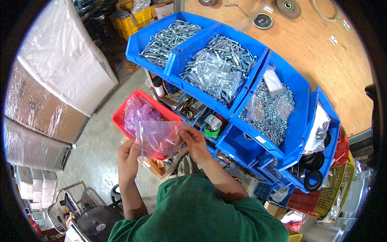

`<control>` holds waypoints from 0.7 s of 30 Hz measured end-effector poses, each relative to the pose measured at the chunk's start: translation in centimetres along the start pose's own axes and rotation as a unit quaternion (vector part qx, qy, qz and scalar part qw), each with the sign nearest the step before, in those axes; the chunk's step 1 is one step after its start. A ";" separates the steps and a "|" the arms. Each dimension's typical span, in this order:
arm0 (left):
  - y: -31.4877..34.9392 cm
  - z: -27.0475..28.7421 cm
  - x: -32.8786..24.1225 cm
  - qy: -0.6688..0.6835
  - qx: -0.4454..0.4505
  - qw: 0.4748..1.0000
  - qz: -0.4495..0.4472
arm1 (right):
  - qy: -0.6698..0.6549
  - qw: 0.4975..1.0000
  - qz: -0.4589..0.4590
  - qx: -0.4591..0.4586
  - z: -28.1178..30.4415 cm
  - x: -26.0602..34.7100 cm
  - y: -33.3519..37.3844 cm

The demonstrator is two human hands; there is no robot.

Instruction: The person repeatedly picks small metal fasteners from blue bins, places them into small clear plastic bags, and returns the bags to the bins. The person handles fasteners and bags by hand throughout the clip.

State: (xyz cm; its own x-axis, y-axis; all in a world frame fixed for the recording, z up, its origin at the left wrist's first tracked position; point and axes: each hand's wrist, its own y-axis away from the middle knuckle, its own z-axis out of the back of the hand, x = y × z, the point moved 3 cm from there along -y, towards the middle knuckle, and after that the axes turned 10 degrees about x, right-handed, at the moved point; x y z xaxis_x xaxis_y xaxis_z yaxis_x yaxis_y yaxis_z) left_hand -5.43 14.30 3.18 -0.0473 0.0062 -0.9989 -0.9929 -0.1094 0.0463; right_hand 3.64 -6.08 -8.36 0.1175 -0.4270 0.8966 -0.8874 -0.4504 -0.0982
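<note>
A clear plastic bag (158,137) is stretched between my two hands, above a red bin (117,119). My left hand (129,155) pinches its left edge. The right hand (194,144) has the upper right corner between thumb and fingers. Through the bag I see part of the red bin and of the purplish plastic film (139,111) lying in it. Whether anything is inside the bag I cannot make out.
Blue bins (177,83) of bolts and small metal parts stand ahead and to the right, some with clear bags on top. Black rings (313,180) fill the rightmost bin. Plastic-wrapped boxes (48,92) line the left. A fan (98,222) stands at lower left.
</note>
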 end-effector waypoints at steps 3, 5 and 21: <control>-0.6 1.1 1.0 -0.060 0.012 0.998 -0.007 | 0.076 0.997 0.014 -0.004 0.3 -1.2 -0.6; -0.6 0.9 0.8 -0.038 0.024 0.999 -0.001 | 0.078 0.997 -0.029 -0.001 0.5 -1.8 -0.9; -1.5 0.7 5.2 0.022 0.086 0.995 0.052 | 0.227 0.940 -0.220 0.129 1.4 -5.2 -2.7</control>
State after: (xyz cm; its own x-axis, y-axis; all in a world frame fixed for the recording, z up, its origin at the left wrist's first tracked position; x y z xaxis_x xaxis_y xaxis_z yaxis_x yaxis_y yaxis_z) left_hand -4.27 15.24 -2.05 -0.1487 -0.0398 -0.9881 -0.9872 0.0644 0.1460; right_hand 6.05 -3.80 -13.35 0.1929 0.1978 0.9611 -0.6536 -0.7047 0.2762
